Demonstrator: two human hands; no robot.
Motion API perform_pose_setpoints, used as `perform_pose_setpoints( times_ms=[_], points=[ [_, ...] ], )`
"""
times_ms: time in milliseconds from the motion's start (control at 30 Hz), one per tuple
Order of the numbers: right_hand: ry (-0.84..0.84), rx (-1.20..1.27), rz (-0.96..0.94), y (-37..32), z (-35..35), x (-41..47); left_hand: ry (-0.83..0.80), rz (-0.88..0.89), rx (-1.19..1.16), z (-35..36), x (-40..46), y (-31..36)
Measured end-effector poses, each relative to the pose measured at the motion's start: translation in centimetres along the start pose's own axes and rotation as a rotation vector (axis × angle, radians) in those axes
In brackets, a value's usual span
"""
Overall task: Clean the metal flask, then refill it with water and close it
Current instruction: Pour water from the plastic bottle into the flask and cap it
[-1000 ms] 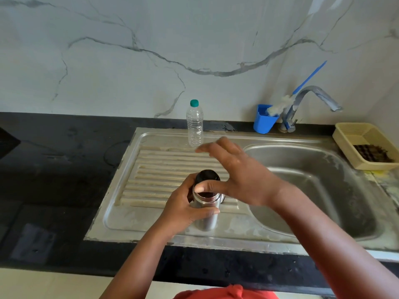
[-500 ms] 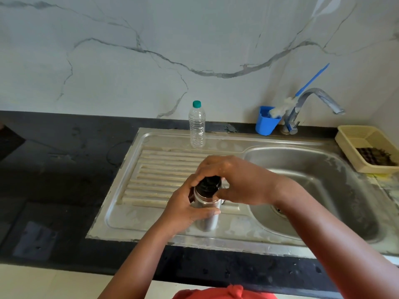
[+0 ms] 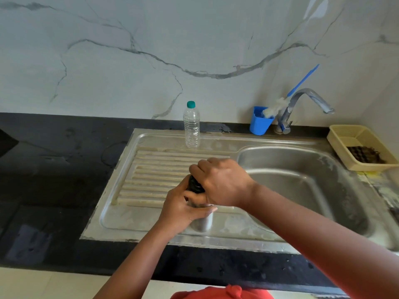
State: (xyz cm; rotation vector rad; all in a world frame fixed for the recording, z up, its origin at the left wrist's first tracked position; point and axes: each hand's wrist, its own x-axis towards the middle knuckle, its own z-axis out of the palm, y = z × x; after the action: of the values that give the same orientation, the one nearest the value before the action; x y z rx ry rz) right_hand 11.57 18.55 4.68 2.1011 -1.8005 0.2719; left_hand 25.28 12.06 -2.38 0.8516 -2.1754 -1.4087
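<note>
With the metal flask [image 3: 201, 221] upright on the sink's drainboard [image 3: 151, 182], our left hand [image 3: 183, 210] wrapped round its body and our right hand [image 3: 222, 182] clamped over the black cap [image 3: 194, 186], we should brace low and twist squarely, avoiding cross-threading.

This is a kitchen in a home. A shiny steel sink [image 3: 302, 190] with a ribbed draining side sits in a black counter [image 3: 54, 169]. A bent tap [image 3: 306, 100] stands behind it, by a blue cup [image 3: 259, 124] holding a brush, under a white marble wall [image 3: 151, 50]
</note>
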Motion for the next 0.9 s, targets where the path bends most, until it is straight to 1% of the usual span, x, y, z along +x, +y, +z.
perform_pose_setpoints(
  times_ms=[67,133,167,233,267,333,367,400,467,500,567,633,733,800,900],
  points=[
    [0.015,-0.020,0.158,-1.0,0.4,0.2,0.040,-0.004,0.041,0.5,-0.1,0.3],
    [0.009,-0.049,0.354,-2.4,0.3,0.6,0.072,-0.043,0.059,1.0,0.0,0.7],
    [-0.013,-0.068,0.453,-3.0,0.0,0.8,0.084,-0.058,0.062,1.1,0.0,0.8],
    [-0.126,-0.048,0.606,-3.7,-0.1,0.9,0.085,-0.051,0.069,1.2,0.1,0.8],
    [-0.149,-0.029,0.599,-3.9,-0.1,0.8,0.081,-0.043,0.072,1.1,0.1,0.8],
    [-0.144,-0.011,0.480,-3.2,-0.7,0.6,0.063,-0.030,0.047,0.9,0.0,0.7],
    [-0.120,0.008,0.362,-2.3,-0.8,0.4,0.056,-0.017,0.022,0.9,-0.1,0.6],
    [-0.071,0.026,0.198,-1.1,-0.8,0.3,0.059,0.004,0.005,0.7,-0.1,0.5],
    [-0.048,0.046,-0.143,1.6,-0.6,0.3,0.077,0.058,0.018,0.7,-0.1,0.4],
    [-0.050,0.042,-0.259,2.7,-0.7,0.4,0.080,0.070,0.018,0.7,-0.1,0.5],
    [-0.012,0.051,-0.366,3.9,-0.2,0.7,0.085,0.066,0.004,0.9,0.0,0.5],
    [0.059,0.084,-0.374,3.5,0.6,1.1,0.105,0.060,0.009,1.0,0.0,0.4],
    [0.104,0.114,-0.278,2.4,1.6,0.9,0.119,0.076,0.040,1.0,-0.1,-0.1],
    [0.095,0.083,-0.175,1.7,1.5,0.6,0.124,0.070,0.065,1.0,0.0,-0.2],
    [0.095,0.039,0.063,-0.2,1.3,-0.1,0.140,0.069,0.103,1.1,0.0,-0.2]
  ],
)
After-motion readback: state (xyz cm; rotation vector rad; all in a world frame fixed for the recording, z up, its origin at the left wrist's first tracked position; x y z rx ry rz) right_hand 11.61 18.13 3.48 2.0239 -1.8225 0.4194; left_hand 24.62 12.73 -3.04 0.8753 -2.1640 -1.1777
